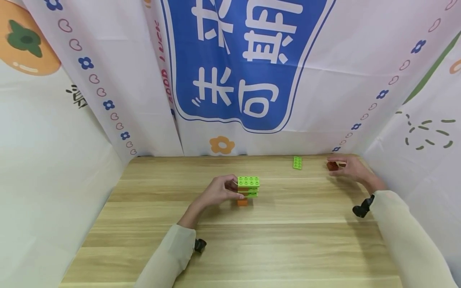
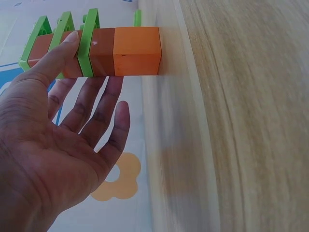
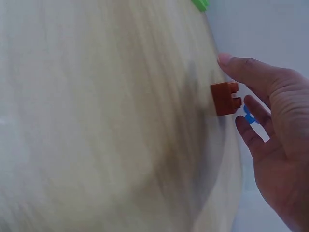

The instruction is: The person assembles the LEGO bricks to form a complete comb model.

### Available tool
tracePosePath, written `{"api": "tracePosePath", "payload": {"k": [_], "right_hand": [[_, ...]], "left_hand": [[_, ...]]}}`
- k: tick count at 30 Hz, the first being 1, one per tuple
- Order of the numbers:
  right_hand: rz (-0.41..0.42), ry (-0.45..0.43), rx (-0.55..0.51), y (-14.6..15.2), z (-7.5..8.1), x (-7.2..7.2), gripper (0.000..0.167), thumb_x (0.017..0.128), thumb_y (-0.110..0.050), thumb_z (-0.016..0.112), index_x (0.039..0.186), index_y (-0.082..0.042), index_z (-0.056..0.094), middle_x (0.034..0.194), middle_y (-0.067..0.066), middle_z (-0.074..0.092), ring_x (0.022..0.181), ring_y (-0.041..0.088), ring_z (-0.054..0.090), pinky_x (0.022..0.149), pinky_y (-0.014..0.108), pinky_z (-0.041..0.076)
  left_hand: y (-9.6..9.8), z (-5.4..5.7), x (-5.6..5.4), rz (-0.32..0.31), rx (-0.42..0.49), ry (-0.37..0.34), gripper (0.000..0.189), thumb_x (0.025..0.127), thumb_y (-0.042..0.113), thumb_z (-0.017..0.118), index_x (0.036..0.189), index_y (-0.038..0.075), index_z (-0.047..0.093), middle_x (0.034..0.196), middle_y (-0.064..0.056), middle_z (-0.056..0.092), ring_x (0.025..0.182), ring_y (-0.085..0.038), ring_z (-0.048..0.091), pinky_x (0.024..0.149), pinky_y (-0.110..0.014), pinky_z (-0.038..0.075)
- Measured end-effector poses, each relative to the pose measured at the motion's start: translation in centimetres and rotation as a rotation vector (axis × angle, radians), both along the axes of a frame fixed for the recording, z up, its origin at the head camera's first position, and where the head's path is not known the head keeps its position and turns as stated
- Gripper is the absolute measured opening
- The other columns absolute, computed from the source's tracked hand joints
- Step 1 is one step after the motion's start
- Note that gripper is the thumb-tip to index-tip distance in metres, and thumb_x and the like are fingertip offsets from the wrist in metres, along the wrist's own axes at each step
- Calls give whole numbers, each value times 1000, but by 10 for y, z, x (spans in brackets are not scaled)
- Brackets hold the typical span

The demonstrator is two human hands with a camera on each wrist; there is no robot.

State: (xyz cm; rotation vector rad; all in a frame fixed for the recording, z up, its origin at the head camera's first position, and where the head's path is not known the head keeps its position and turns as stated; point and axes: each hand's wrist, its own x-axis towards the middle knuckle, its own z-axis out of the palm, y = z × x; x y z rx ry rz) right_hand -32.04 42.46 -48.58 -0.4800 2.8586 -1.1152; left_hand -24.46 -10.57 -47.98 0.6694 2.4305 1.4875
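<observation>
My left hand grips a stack of toy building bricks near the middle of the wooden table, thumb on one side and fingers on the other. In the left wrist view, the stack alternates green plates with brown bricks and ends in an orange brick at the table side. Whether it touches the tabletop, I cannot tell. At the far right, my right hand reaches around a single brown brick on the table. Its thumb and fingers are spread, with gaps to the brick in the right wrist view.
A loose green plate lies near the table's back edge, left of the brown brick. Printed cloth hangs behind the wooden table and along both sides, close to the right hand.
</observation>
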Motion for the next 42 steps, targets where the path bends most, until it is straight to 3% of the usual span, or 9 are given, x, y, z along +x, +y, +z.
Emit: {"api": "tracePosePath", "payload": {"k": [10,17,24,42], "right_hand": [[-80,20,16,0,-11,4,66,86,-8,89,141,10,59,147,34,55,136,51,52,101,32,53],[-102,-33,-33,-4,-12,4,64,88,0,85,144,12,56,147,34,54,134,52,54,100,38,53],[-137,-56,-87,-8,-16,7,58,89,6,81,141,12,58,148,36,53,132,53,55,88,12,54],[-157,-80,-52,-15,-19,12,44,93,-1,80,134,7,67,136,34,63,118,48,67,79,14,55]], "left_hand": [[0,-1,-1,1,-9,13,30,83,17,93,98,12,68,98,0,77,88,-16,69,81,-31,57],[0,-1,-1,3,-9,13,30,83,18,93,99,13,67,99,0,76,89,-16,69,83,-33,57],[0,1,0,-7,-3,17,31,84,17,93,99,10,67,99,-3,77,89,-17,69,82,-32,57],[0,0,1,5,-3,5,30,84,17,93,99,12,67,100,-1,76,89,-17,70,82,-31,57]]}}
